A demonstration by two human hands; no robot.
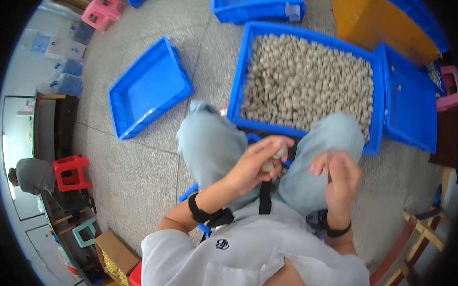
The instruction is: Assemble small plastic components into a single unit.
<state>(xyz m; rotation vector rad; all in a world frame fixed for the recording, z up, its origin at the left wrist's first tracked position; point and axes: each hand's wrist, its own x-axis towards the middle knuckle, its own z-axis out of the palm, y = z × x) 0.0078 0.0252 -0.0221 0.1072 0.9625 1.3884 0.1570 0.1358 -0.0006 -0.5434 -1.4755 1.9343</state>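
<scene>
My left hand (253, 166) is closed around small round grey pieces (280, 151), at least two of which show between the thumb and fingers. It is above my lap, between my knees. To its right my right hand (337, 177) hovers over my right thigh, its fingers bent and smeared by motion. Whether it holds anything I cannot make out. Beyond my knees stands a blue plastic crate (240, 75) filled with a great heap of similar grey pieces (307, 80). Between my thighs, below the left hand, a few more pieces are partly hidden.
Another blue crate (150, 92) lies on the floor to the left. A blue tray (409, 106) leans beside the full crate's right side. Farther off are a pink stool (102, 12), a red stool (72, 173) and a bent-over person (34, 175). A wooden frame (404, 255) stands at right.
</scene>
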